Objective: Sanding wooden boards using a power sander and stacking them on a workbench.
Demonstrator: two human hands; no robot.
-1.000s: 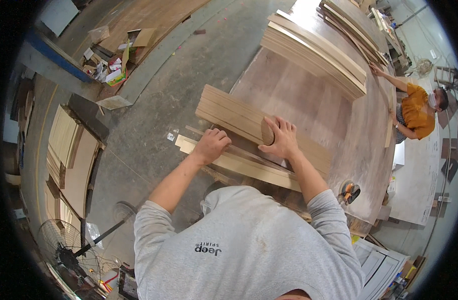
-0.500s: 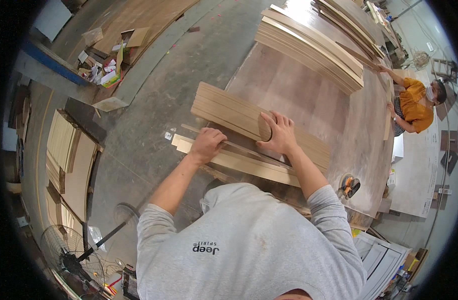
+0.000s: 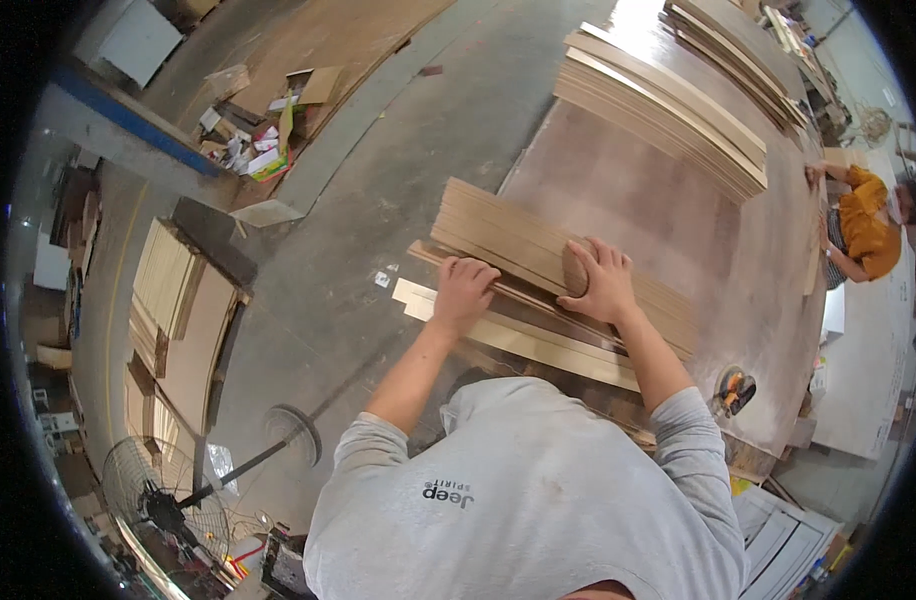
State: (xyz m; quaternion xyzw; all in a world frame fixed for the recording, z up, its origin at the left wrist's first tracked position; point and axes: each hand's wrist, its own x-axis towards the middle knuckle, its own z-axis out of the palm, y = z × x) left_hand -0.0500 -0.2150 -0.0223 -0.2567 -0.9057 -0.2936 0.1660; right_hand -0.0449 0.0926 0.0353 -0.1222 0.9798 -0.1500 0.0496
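My left hand (image 3: 465, 292) is closed around the left part of a narrow wooden strip (image 3: 426, 254). That strip lies along the near edge of a row of brown wooden strips (image 3: 498, 222) packed side by side. My right hand (image 3: 605, 284) rests on the row with thumb and fingers spread around a brown sanding block (image 3: 575, 268), whose rounded end shows on the left; the palm hides the rest. Nearer to me lie pale strips (image 3: 518, 338) with stepped left ends, partly beneath my right forearm.
A stack of long boards (image 3: 668, 110) stands farther back on the wooden worktable (image 3: 628, 165). An orange and black power sander (image 3: 735, 391) sits at the right. Beyond the table's right edge is a person in an orange top (image 3: 868, 228). A fan (image 3: 163, 505) stands at lower left.
The whole view has shifted, so everything sits farther right. My left hand has brought the narrow strip closer against the row. My right hand keeps the sanding block on the row.
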